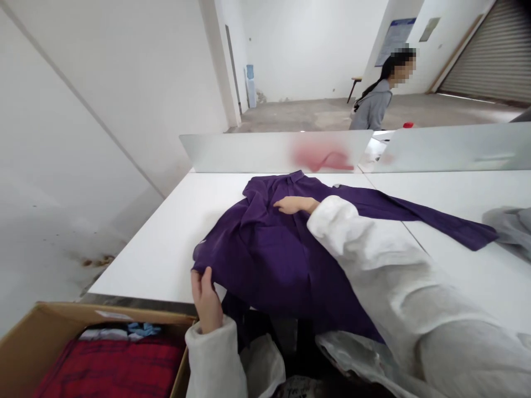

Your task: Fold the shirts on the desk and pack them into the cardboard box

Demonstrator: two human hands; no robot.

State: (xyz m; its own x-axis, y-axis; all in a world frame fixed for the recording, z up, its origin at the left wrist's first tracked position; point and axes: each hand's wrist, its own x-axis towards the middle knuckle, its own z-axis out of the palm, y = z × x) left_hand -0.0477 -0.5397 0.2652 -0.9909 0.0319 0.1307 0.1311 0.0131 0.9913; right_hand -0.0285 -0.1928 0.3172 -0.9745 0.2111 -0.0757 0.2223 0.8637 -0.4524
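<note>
A dark purple garment (265, 249) lies spread on the white table (166, 243), with one sleeve stretching out to the right. My left hand (206, 301) pinches the garment's near left edge at the table's front, fingers closed on the cloth. My right hand (292, 205) lies flat on the upper middle of the garment, fingers stretched out to the left. Both my arms are in white fleece sleeves.
A cardboard box (25, 342) with red plaid cloth and other clothes stands at the lower left. A grey garment (510, 226) lies at the table's right edge. A low partition (249, 152) runs along the far edge. A person in grey (373, 105) stands beyond it.
</note>
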